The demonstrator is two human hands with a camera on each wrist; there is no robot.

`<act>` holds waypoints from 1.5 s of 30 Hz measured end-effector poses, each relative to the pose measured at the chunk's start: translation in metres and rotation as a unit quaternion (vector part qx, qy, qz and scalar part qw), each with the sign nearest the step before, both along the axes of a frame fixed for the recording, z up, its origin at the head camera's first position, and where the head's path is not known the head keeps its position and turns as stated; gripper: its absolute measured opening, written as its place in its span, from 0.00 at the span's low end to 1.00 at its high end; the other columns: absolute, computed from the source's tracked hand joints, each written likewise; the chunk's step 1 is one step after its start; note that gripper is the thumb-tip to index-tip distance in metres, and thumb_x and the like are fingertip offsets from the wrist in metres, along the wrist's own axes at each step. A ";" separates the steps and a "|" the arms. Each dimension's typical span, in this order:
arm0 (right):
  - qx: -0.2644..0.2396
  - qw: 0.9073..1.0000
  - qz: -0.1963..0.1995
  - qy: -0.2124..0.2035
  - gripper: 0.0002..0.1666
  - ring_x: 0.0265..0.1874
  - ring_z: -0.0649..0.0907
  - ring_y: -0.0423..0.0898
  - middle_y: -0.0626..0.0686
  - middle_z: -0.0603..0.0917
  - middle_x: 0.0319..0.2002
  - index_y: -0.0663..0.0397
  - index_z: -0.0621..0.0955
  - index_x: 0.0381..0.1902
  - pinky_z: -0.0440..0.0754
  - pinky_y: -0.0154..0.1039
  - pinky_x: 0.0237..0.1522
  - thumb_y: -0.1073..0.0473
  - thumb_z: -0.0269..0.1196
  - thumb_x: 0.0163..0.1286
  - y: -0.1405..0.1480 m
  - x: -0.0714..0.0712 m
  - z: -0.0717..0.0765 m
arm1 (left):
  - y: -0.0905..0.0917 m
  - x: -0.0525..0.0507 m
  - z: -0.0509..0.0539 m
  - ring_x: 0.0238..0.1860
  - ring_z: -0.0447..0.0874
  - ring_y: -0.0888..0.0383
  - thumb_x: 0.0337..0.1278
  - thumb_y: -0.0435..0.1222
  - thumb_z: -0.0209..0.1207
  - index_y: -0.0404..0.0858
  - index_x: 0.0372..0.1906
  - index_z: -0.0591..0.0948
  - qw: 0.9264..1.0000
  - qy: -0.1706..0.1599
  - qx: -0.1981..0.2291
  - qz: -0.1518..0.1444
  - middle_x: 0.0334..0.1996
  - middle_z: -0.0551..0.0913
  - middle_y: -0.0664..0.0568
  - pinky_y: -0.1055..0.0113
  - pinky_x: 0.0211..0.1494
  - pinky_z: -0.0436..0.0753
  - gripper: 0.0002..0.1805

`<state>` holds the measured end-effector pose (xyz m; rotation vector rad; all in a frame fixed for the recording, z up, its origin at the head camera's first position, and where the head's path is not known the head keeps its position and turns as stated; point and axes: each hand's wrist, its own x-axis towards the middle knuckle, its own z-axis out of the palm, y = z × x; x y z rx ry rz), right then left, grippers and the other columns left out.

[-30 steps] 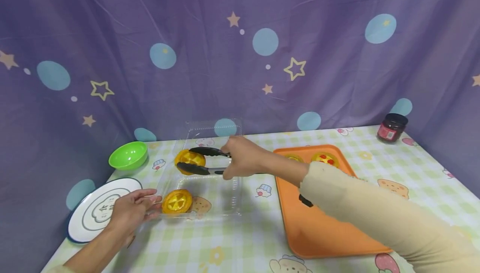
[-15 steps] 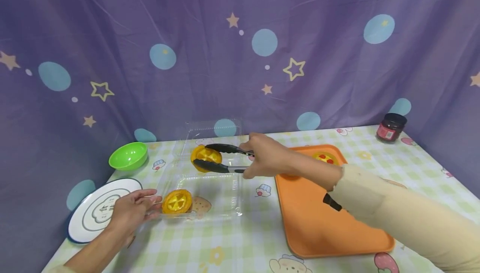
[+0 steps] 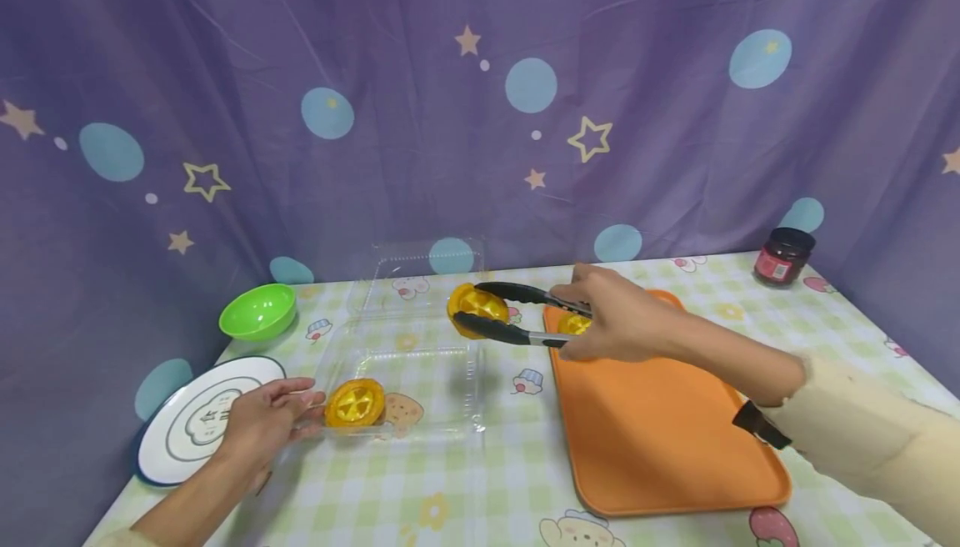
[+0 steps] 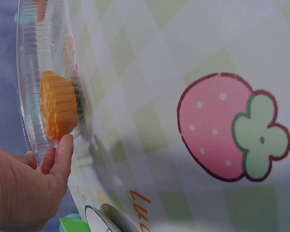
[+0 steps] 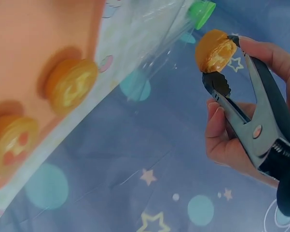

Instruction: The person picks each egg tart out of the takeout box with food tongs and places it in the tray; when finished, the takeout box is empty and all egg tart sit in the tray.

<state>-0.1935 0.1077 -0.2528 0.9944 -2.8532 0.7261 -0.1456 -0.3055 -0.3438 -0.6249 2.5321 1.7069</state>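
Observation:
In the head view my right hand [image 3: 615, 315] grips black-tipped metal tongs [image 3: 498, 330]. A yellow tart [image 3: 480, 302] is pinched between their tips, in the air between the clear plastic box and the orange tray. Seen from the right wrist, the tart [image 5: 214, 50] sits tilted between the tong tips. My left hand [image 3: 258, 418] touches the near left corner of the clear box [image 3: 474, 380] with extended fingers. Just inside that corner lies another tart [image 3: 354, 403]. The left wrist view shows fingertips [image 4: 64, 150] against the box wall by this tart [image 4: 60, 106].
An orange tray [image 3: 660, 439] lies on the right; in the right wrist view it holds a tart [image 5: 75, 87] and a red-dotted one [image 5: 12, 145]. A white plate [image 3: 168, 439] and green bowl [image 3: 258, 313] stand left. A dark-lidded jar [image 3: 783, 257] stands back right.
My right hand has moved to the right with the tongs and the tart, from over the box toward the tray. The left hand has stayed at the box corner.

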 end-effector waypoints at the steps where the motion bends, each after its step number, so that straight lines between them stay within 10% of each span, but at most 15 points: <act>1: 0.001 1.000 -0.004 -0.002 0.39 0.25 0.67 0.44 0.50 0.70 0.29 0.62 0.78 0.59 0.66 0.34 0.23 0.58 0.72 0.47 0.005 0.002 -0.001 | 0.000 0.000 0.000 0.39 0.86 0.55 0.71 0.30 0.49 0.24 0.65 0.65 1.000 -0.001 0.001 0.000 0.53 0.79 0.33 0.59 0.43 0.87 0.22; 25: 0.023 0.999 -0.044 -0.009 0.44 0.26 0.66 0.41 0.47 0.68 0.29 0.65 0.77 0.59 0.65 0.30 0.21 0.52 0.78 0.44 0.092 0.040 -0.035 | 0.000 -0.001 -0.002 0.39 0.86 0.57 0.70 0.30 0.50 0.24 0.64 0.65 1.000 0.004 0.009 0.003 0.53 0.79 0.33 0.60 0.44 0.87 0.22; 45: 0.050 0.997 -0.040 -0.041 0.41 0.27 0.64 0.41 0.46 0.68 0.29 0.65 0.79 0.56 0.63 0.30 0.22 0.59 0.78 0.41 0.107 0.050 -0.072 | -0.001 0.000 -0.002 0.39 0.86 0.56 0.71 0.30 0.49 0.25 0.64 0.65 1.000 0.002 0.000 0.003 0.53 0.79 0.33 0.60 0.43 0.87 0.22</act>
